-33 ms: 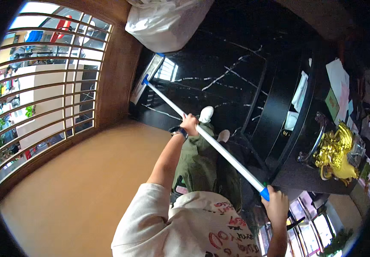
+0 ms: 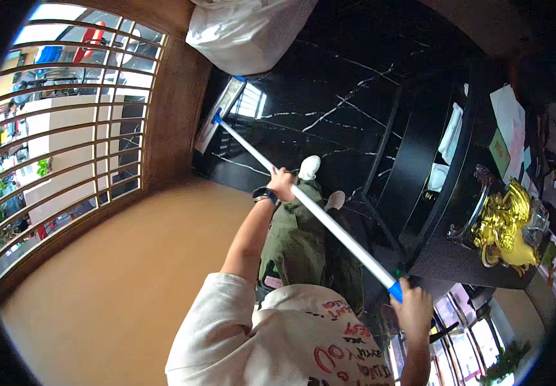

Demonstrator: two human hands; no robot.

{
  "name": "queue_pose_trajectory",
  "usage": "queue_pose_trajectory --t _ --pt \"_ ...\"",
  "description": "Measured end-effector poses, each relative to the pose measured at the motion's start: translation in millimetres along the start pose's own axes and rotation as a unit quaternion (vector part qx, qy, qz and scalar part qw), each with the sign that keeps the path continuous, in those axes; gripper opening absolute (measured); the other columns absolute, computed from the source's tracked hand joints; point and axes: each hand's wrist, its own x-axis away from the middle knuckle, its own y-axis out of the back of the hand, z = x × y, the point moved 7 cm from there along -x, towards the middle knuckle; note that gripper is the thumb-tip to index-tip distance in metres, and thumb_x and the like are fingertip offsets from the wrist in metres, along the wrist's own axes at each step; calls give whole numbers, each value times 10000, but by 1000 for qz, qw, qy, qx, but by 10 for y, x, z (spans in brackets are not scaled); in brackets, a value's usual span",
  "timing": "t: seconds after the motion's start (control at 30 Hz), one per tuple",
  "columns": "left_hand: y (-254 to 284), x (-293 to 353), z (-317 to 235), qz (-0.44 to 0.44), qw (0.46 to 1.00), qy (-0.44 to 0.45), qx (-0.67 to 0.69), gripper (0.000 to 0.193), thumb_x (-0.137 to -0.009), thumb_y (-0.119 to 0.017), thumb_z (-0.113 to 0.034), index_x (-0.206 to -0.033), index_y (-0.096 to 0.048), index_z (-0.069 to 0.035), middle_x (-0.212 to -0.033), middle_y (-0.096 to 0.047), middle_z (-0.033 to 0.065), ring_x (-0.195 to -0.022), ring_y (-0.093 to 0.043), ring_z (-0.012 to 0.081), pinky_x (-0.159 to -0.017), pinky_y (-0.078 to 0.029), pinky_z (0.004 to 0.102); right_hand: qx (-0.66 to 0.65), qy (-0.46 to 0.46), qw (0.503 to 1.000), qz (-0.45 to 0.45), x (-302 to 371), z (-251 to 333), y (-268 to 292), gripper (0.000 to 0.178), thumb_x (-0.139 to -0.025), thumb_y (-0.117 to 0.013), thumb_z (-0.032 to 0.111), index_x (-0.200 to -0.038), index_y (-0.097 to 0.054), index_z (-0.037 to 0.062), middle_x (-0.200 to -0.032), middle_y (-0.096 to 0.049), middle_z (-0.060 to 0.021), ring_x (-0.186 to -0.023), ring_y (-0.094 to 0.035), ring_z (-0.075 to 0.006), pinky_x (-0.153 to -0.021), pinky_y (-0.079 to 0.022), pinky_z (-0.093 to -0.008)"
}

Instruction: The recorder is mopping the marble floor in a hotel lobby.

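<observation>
A flat mop with a long white pole (image 2: 336, 231) runs slantwise from lower right to upper left. My left hand (image 2: 282, 184), with a dark watch on its wrist, is closed around the middle of the pole. Lower right, my right hand (image 2: 413, 310) grips the pole's end beside a blue collar (image 2: 396, 291). At the far end a blue joint (image 2: 218, 116) connects the pole to the long, pale mop head (image 2: 228, 98). That head lies on the shiny black floor (image 2: 329, 138) along the foot of the brown wooden wall. Its underside is hidden.
A white plastic bag (image 2: 246, 42) hangs or stands just beyond the mop head. To the left are a slatted wooden window (image 2: 72, 128) and a tan surface (image 2: 130, 257). On the right, a dark desk (image 2: 448, 260) bears a gold ornament (image 2: 506, 231) and papers (image 2: 508, 116).
The whole view has shifted very slightly. Both hands keep their hold on the mop pole, and the mop head stays along the wall.
</observation>
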Motion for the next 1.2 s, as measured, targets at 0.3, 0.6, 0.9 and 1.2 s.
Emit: queue_pose_trajectory --t 0.3,0.6,0.9,1.2 --pt "-420 430 -297 40 999 9 34 262 -373 -521 -162 -596 -555 -30 -693 -513 119 -861 -426 300 -825 -159 610 -48 -49 997 37 407 -151 -174 416 -632 -609 250 -978 -483 59 -628 -539 -159 -570 -532 -321 -530 -413 -377" --pt "-124 74 -220 -13 998 41 47 264 -433 -559 -217 -617 -558 -28 -753 -494 163 -882 -428 299 -807 -204 595 109 -15 994 2 58 -151 184 421 -708 -519 326 -1025 -440 61 -683 -542 -153 -612 -534 -274 -557 -392 -365" --pt "482 -496 216 -39 998 44 39 235 -466 -551 -277 -535 -556 -52 -684 -519 125 -816 -439 281 -717 -283 586 155 39 985 -72 -613 173 874 422 -718 -498 335 -1042 -438 70 -729 -538 -141 -635 -517 -276 -580 -374 -369" --pt "916 -793 206 -117 993 6 32 248 -438 -525 -272 -465 -511 -26 -596 -483 164 -761 -439 309 -632 -338 566 84 -27 995 -51 -783 161 1227 407 -708 -526 295 -1040 -437 78 -783 -523 -147 -714 -470 -296 -645 -330 -374"
